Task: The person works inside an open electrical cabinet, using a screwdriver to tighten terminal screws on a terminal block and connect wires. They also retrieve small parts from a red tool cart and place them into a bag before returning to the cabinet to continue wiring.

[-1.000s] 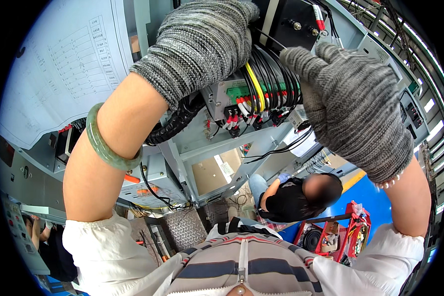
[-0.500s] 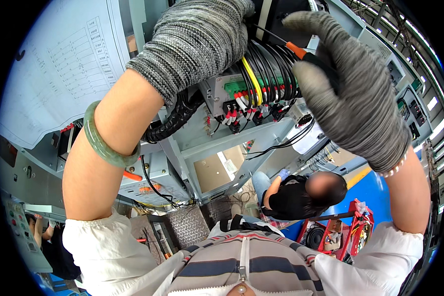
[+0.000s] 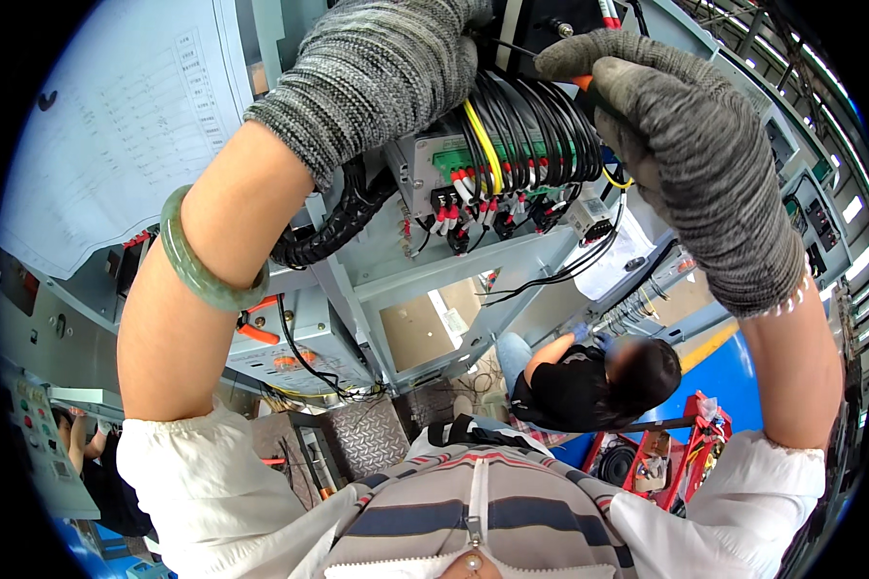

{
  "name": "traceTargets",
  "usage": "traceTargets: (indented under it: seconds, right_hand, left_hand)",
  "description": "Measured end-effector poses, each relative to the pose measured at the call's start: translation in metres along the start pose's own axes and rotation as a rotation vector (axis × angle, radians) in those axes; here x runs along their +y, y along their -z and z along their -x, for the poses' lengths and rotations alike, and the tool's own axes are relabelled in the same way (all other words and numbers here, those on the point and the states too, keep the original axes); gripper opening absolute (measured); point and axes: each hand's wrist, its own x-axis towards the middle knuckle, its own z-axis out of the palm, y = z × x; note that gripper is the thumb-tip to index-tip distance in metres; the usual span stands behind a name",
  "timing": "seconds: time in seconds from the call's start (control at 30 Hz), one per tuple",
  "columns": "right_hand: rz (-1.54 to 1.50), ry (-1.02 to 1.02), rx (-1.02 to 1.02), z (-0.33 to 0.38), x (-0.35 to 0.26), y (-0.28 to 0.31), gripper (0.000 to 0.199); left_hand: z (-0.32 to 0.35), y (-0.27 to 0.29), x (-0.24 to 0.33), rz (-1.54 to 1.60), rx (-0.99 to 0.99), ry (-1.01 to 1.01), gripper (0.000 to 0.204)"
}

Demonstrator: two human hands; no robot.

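My right hand (image 3: 710, 164), in a grey knitted glove, is closed round a screwdriver (image 3: 582, 83) with an orange and black handle. Its thin shaft points left, toward my left hand (image 3: 381, 82). That hand, gloved too, is curled at the top of the view by the dark recess of the cabinet; its fingertips and whatever they grip are hidden. Below and between both hands, a row of black wires (image 3: 541, 121) and a yellow wire (image 3: 483, 145) bend down over a green terminal strip (image 3: 448, 161) on a grey metal module (image 3: 415, 179).
A printed diagram sheet (image 3: 116, 145) hangs at the left. Thick black wrapped cable (image 3: 333, 232) runs below my left wrist. Orange-handled pliers (image 3: 257, 323) lie on a lower unit. Another person (image 3: 570, 386) sits low down, beside a red tool box (image 3: 686, 473).
My right hand's fingers have closed round the screwdriver handle, covering most of it, and moved slightly up. The left hand has barely shifted. The seated person's hands have moved.
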Motion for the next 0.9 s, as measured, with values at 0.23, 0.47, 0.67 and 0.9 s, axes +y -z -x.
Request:
traceTargets:
  seconds: [0.23,0.47,0.67,0.9]
  right_hand:
    - [-0.457,-0.411,0.081,0.014,-0.007,-0.010,0.018]
    - [-0.304,-0.440,0.066,0.022,-0.022,0.013,0.035]
    - [-0.483,-0.502,0.090,0.045,-0.020,0.022,0.032]
    - [-0.494,-0.486,0.065,0.048,-0.011,0.029,0.032]
  left_hand:
    - [-0.007,0.004,0.004,-0.063,-0.048,0.001,0.024]
    - [-0.019,-0.004,-0.005,-0.285,-0.106,0.006,0.024]
    - [-0.026,-0.001,0.000,-0.484,-0.176,-0.034,0.026]
    - [-0.025,0.002,-0.018,-0.480,0.022,-0.197,0.020]
